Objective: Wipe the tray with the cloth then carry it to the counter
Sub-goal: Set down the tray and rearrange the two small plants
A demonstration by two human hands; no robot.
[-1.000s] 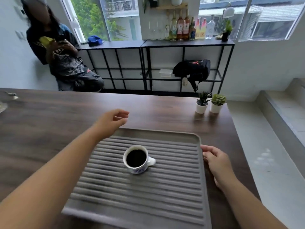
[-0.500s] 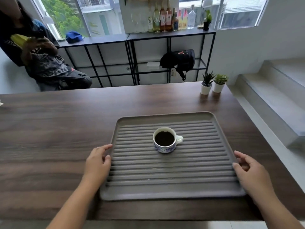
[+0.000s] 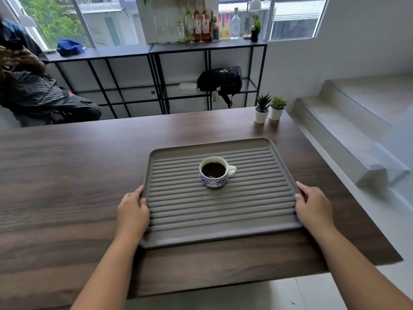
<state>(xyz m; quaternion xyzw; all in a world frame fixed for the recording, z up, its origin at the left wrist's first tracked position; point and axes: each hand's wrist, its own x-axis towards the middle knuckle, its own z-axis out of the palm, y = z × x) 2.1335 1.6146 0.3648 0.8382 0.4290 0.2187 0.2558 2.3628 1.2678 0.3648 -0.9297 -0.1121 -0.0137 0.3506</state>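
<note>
Wooden table (image 3: 67, 175): tray (image 3: 214, 229), 2 potted plants (image 3: 269, 110)

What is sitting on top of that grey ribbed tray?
A blue-patterned cup of dark liquid stands on the tray. Each hand grips a side rim; the fingers underneath are hidden.

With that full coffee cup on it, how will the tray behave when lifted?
The tray looks rigid, so it should lift flat between the left hand and right hand. The cup is nearly full, so tilting likely spills. The ridges may limit sliding.
</note>
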